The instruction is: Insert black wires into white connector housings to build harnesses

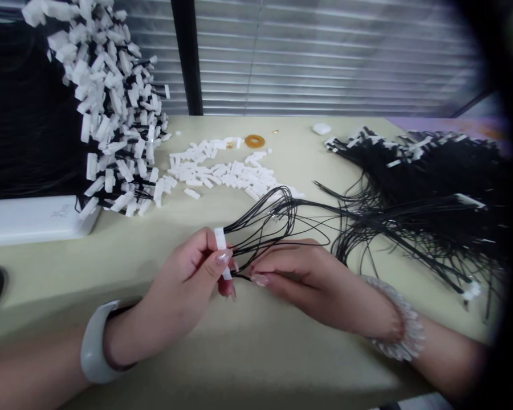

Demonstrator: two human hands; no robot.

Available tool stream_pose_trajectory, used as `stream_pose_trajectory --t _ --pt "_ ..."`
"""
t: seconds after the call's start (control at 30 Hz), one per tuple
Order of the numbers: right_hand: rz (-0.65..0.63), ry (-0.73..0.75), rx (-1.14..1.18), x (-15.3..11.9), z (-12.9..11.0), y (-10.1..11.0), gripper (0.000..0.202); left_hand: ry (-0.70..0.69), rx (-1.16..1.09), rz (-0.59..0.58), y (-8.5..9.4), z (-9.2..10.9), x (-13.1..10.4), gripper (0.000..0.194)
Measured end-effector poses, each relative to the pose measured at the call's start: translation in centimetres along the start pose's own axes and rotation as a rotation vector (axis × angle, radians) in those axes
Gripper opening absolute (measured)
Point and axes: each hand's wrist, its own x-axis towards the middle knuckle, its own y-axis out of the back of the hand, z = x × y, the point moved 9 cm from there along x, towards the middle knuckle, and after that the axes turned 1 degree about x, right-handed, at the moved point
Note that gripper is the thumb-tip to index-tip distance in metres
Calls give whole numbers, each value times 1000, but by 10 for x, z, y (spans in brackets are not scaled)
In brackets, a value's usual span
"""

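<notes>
Your left hand (188,285) pinching white connector housing (220,238), your right hand (314,279) pinching black wire (241,277) at its near end, loose white housings (250,177) farther out on table (248,353)

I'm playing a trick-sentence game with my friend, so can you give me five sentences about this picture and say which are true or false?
1. The left hand holds a white strip with black wires coming out of it. True.
2. The other hand is spread flat and wide open. False: the right hand has its finger and thumb together at a black wire near the strip.
3. Both wrists are bare. False: the left wrist has a pale band, and the right has a beaded bracelet.
4. All the small bits are in a jar. False: loose white pieces are spread on the table.
5. An orange ring lies near those pieces. True.
</notes>
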Motion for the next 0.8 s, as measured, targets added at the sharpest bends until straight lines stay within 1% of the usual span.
stream_pose_trajectory --t 0.13,0.33,0.5,0.57,0.7,0.8 --pt "7 -66 2 -2 6 -2 18 -9 27 -2 0 1 0 14" --pt "13 -14 -50 -3 2 -5 16 -1 51 -33 -3 0 -3 12" --pt "14 -64 -168 -4 9 -8 17 -23 85 -17 -2 2 -3 11" --pt "38 -38 -201 -5 7 -7 17 -33 82 -12 -2 3 -2 11" --pt "109 23 -140 -7 0 2 14 -43 42 -3 -2 5 -2 9" --pt "106 46 -131 -7 -3 5 14 -45 19 -12 -3 6 -1 9"
